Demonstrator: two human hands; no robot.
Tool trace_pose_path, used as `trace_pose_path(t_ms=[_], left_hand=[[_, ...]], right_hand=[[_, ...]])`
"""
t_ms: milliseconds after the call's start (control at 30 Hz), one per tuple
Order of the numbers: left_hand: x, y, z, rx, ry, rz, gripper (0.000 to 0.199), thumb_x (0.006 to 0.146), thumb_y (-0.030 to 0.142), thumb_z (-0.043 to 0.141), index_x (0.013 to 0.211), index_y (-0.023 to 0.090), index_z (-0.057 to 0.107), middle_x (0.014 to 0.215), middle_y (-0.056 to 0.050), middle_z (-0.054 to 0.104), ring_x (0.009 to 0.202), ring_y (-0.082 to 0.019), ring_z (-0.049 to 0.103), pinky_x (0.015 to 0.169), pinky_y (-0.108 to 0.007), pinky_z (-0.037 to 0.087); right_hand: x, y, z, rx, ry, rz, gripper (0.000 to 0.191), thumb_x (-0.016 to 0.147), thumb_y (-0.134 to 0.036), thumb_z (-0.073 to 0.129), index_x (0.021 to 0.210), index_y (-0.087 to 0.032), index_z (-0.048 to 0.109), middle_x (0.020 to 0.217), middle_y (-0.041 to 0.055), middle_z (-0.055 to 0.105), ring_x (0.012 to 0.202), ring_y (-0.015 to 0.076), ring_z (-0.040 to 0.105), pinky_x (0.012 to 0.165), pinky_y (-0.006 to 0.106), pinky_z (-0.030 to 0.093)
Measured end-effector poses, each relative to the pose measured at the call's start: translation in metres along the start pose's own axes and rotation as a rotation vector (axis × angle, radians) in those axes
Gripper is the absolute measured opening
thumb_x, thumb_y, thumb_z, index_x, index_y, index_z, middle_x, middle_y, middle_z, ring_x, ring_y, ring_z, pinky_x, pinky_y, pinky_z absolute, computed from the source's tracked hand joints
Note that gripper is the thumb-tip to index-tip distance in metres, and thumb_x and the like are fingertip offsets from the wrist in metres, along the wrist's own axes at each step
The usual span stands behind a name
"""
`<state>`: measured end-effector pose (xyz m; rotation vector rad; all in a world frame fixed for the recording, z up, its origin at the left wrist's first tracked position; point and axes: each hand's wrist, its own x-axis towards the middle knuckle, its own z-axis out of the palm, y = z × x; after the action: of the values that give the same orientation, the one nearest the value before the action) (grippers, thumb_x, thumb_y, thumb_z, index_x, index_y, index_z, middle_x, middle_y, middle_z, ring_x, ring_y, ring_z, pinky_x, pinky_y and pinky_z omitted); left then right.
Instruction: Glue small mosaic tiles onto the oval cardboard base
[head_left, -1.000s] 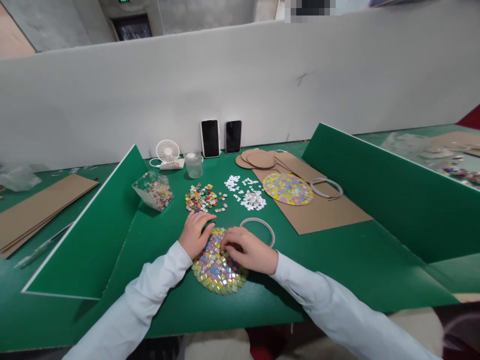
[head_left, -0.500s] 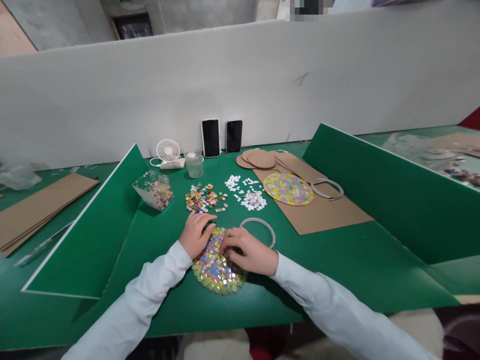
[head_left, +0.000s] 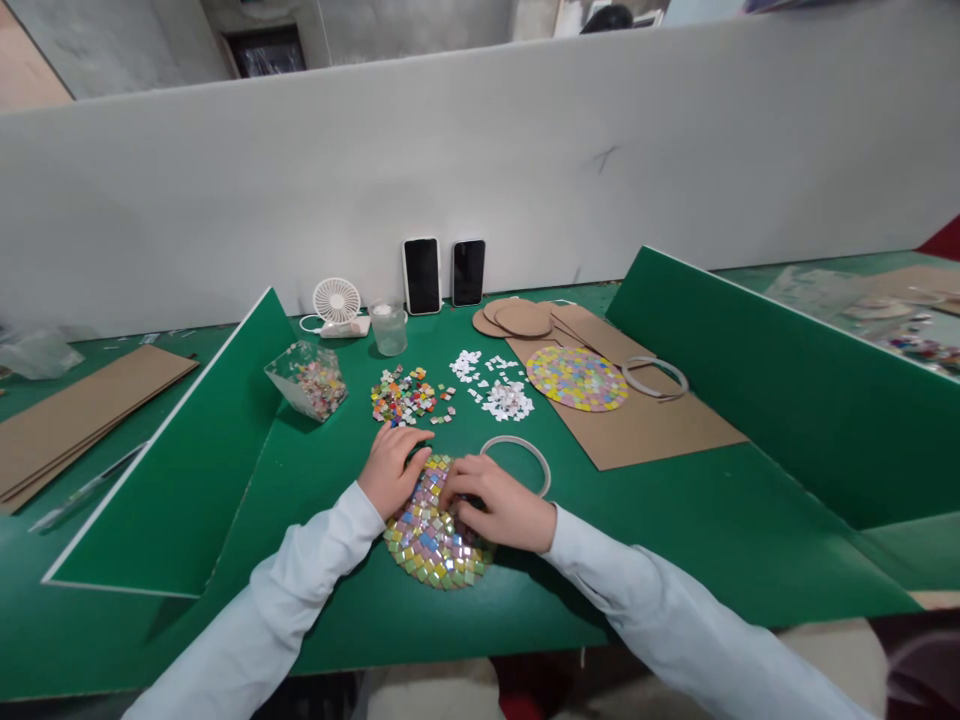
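A round mosaic of shiny yellow, pink, blue and green tiles (head_left: 439,555) lies near the table's front edge. My left hand (head_left: 392,468) rests at its upper left edge, thumb apart from the fingers, holding nothing. Over the upper right part of the mosaic, my right hand (head_left: 499,500) has its fingers bent down and its fingertips close together; anything between them is too small to make out. Just beyond the hands lie a pile of mixed coloured tiles (head_left: 405,395) and a pile of white tiles (head_left: 508,398). A pale ring (head_left: 536,457) lies partly behind my right hand.
A second mosaic disc (head_left: 576,378), another ring (head_left: 679,380) and cardboard (head_left: 637,440) lie at the right. Green boards (head_left: 180,470) flank the work area. A clear container of tiles (head_left: 311,385), a fan (head_left: 337,302), a cup (head_left: 388,330) and two phones (head_left: 422,277) stand further back.
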<state>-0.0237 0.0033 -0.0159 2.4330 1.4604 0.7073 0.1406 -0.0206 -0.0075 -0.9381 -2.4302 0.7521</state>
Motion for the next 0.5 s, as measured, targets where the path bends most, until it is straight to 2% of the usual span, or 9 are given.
trace_pose_path(t_ms=[500], left_hand=[[-0.0003, 0.0006, 0.0002, -0.005, 0.005, 0.011, 0.021, 0.078, 0.023, 0.036, 0.090, 0.019, 0.052, 0.092, -0.004, 0.059, 0.088, -0.015, 0.050, 0.089, -0.039, 0.029]], right_hand=[[-0.0011, -0.0005, -0.0022, -0.138, -0.021, -0.091, 0.019, 0.067, -0.007, 0.043, 0.073, -0.017, 0.058, 0.074, 0.0038, 0.053, 0.069, 0.0143, 0.043, 0.065, 0.028, 0.032]])
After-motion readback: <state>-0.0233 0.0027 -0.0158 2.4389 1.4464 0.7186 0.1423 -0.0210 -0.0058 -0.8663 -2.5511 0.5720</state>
